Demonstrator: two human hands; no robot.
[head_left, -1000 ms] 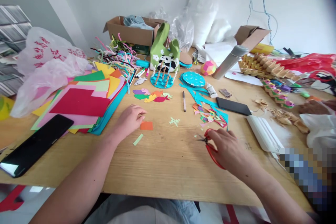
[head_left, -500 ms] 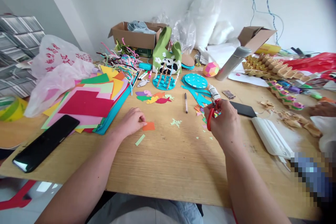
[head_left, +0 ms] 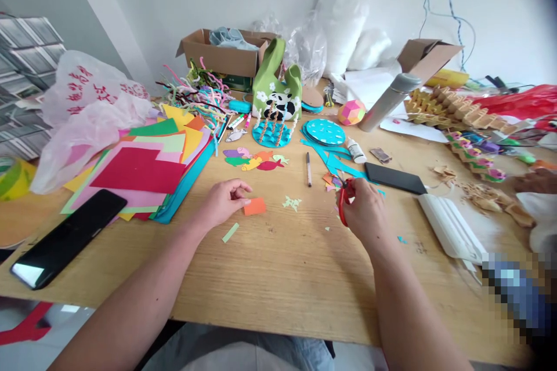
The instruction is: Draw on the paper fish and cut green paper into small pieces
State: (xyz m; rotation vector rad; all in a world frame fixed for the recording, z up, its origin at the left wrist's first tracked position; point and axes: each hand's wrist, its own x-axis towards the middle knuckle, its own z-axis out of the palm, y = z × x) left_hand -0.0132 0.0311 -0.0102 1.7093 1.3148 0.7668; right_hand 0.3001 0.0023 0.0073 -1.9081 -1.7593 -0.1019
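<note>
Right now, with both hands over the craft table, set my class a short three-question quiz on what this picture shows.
1. True or false: the right hand holds red-handled scissors.
2. Which thing does the left hand pinch at its fingers?
A. the orange paper piece
B. the pen
C. the glue bottle
3. Fill in: the black phone near the table's front edge lies on the person's ____ side.

Key
1. True.
2. A. The piece lies on the table, with the fingertips on its edge.
3. Left; it lies beside the stack of coloured sheets.
</note>
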